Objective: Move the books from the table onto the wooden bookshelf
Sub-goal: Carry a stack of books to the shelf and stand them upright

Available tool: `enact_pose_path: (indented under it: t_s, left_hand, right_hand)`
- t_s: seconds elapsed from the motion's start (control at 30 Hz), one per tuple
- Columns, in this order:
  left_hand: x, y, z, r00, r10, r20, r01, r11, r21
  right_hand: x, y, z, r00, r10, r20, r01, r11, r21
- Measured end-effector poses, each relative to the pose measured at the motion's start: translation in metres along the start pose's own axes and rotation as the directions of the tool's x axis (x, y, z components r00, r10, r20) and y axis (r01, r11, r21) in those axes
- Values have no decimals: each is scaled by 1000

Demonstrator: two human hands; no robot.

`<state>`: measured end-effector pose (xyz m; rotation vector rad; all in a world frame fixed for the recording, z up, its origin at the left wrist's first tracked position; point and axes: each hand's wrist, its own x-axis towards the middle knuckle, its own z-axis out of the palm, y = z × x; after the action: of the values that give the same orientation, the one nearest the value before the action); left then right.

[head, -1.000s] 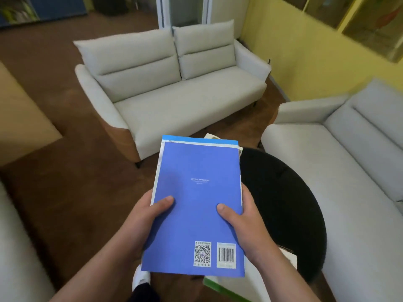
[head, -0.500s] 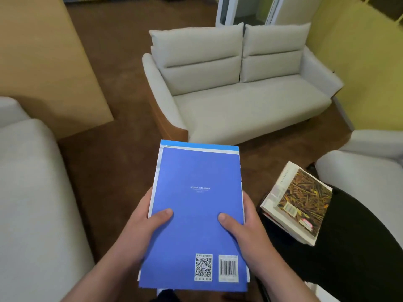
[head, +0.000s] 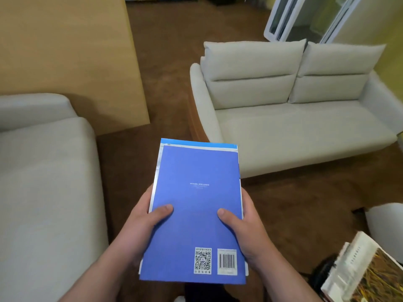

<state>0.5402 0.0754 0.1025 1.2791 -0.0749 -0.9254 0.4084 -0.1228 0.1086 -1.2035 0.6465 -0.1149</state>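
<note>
A stack of blue-covered books (head: 196,192) lies flat in front of me, back cover up, with a QR code and a barcode near its lower edge. My left hand (head: 144,223) grips its left edge, thumb on the cover. My right hand (head: 244,227) grips its right edge the same way. At the bottom right a thick book with a yellow-brown patterned cover (head: 362,275) lies on the dark table (head: 322,273), mostly cut off by the frame. A pale wooden panel (head: 65,51) stands at the upper left; no shelves are visible on it.
A light grey two-seat sofa (head: 294,118) stands ahead on the right. Another grey sofa (head: 43,182) fills the left side. A white armrest (head: 386,219) shows at the right edge. Brown carpet (head: 170,88) runs between the sofas toward the back.
The view has swung left: the sofa ahead slid right, the wooden panel and left sofa came in, the black table slid almost out. Both hands keep the same hold on the blue books.
</note>
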Motion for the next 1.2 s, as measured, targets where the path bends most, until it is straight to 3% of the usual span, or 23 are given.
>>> enact_pose_path:
  t_s: [0.6, 0.87, 1.2]
  left_hand:
    - [232, 137, -38, 986, 78, -148, -83, 996, -31]
    - [344, 205, -97, 978, 91, -185, -96, 995, -20]
    - [504, 343, -190, 996, 60, -71, -60, 998, 9]
  right_hand:
    - [295, -114, 32, 984, 20, 177, -8, 998, -67]
    - [421, -151, 87, 987, 0, 161, 24, 989, -145]
    - [587, -220, 182, 998, -48, 49, 54, 987, -150]
